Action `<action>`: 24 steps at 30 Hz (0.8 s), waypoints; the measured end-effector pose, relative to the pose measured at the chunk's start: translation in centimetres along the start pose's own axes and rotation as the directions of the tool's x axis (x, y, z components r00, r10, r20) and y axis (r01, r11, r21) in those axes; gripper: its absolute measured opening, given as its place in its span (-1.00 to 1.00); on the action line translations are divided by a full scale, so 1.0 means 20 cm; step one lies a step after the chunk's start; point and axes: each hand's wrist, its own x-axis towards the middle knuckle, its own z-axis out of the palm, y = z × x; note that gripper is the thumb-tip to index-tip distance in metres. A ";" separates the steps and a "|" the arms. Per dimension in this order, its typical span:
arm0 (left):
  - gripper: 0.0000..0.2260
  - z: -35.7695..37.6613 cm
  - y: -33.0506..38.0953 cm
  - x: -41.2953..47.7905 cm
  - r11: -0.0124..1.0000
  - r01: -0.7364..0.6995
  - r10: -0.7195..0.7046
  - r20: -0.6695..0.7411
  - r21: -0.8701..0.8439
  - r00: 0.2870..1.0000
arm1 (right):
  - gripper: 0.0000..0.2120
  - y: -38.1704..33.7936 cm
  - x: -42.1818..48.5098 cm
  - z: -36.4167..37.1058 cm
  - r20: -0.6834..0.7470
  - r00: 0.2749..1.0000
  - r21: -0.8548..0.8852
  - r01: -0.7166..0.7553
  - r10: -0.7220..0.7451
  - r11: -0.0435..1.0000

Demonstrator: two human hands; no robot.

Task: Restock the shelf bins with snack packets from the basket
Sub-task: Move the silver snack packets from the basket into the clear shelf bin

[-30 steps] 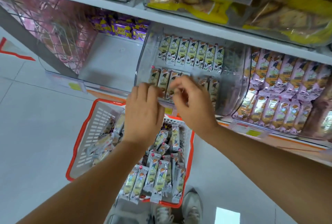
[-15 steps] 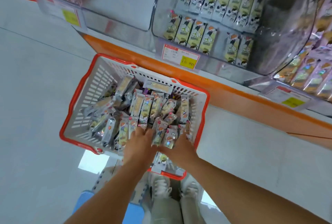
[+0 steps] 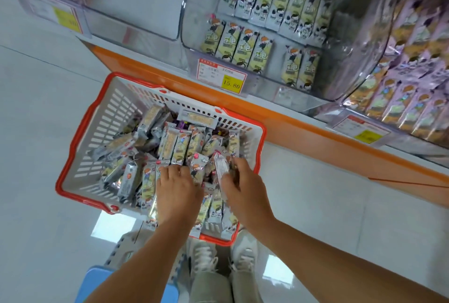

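With the snack packets heaped in the basket, my right hand pinches one packet for the gappy bin above; my left hand curls among others, grip unclear.

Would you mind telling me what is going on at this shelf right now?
A person is restocking snacks. Both hands are down in the red-rimmed basket, which is piled with packets: the right hand pinches one packet, while the left hand digs among the others, its hold unclear. The clear shelf bin above has two rows of matching packets, with a gap in the front row.
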 end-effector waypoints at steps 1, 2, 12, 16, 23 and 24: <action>-0.72 -0.04 0.01 -0.01 0.997 -0.040 0.038 -0.036 -0.066 0.999 | -0.93 -0.05 0.00 -0.03 -0.018 0.999 0.032 0.048 -0.048 0.998; -0.75 -0.09 0.02 -0.01 0.989 -0.079 0.069 -0.076 -0.129 0.995 | -0.91 -0.10 0.00 -0.07 -0.037 0.995 0.071 0.094 -0.092 0.993; -0.75 -0.79 0.28 -0.04 0.808 -0.444 0.268 -0.430 -0.388 0.862 | -0.52 -0.67 0.14 -0.56 -0.384 0.882 0.222 0.375 -0.273 0.900; -0.76 -1.02 0.45 0.09 0.748 -0.509 0.287 -0.483 -0.427 0.827 | -0.47 -0.69 0.34 -0.75 -0.436 0.873 0.025 0.255 -0.219 0.967; -0.70 -1.12 0.64 0.45 0.949 -0.281 0.234 -0.285 -0.139 0.930 | -0.55 -0.60 0.60 -0.83 -0.241 0.962 -0.309 0.048 -0.127 0.950; -0.69 -1.11 0.65 0.49 0.962 -0.261 0.233 -0.257 -0.083 0.938 | -0.57 -0.59 0.62 -0.82 -0.221 0.968 -0.337 0.041 -0.121 0.941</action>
